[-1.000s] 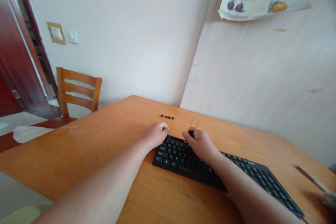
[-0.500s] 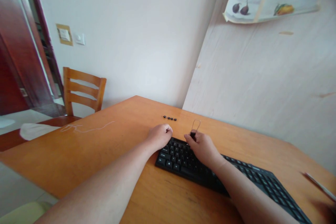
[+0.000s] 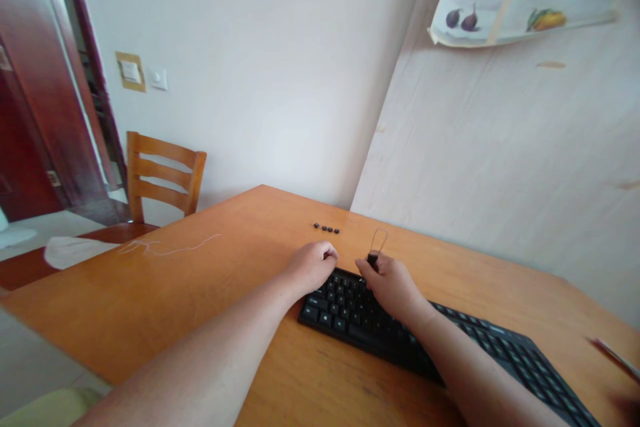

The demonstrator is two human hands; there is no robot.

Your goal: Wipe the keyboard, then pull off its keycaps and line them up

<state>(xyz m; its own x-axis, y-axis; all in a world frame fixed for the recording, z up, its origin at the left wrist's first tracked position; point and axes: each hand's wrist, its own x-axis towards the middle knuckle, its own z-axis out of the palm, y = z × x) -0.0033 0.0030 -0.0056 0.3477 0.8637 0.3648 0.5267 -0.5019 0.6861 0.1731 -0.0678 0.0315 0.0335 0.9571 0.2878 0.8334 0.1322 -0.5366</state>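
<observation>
1. Keyboard (image 3: 375,333), black, aslant on the table (image 3: 210,293). Uneven pressure from the hands could have skewed it. The right forearm hid some middle keys; the frame cut off the near right corner.
2. Thin stick (image 3: 615,357), at the right edge; cut off and blurred, kind not determined.
3. Right hand (image 3: 393,280), over the upper keys; grip pinched closed around a wire-looped black tool (image 3: 373,258), loop upward. A slack pinch could have let it twist or drop. The surface beneath the fingertips was hidden.
4. Left hand (image 3: 313,267), curled at the keyboard's far left corner; how tightly its grip closed, and on what, could not be told.
5. Small black pieces (image 3: 330,229), four, rowed beyond the keyboard; a stray knuckle could have scattered them. Too small to identify.
</observation>
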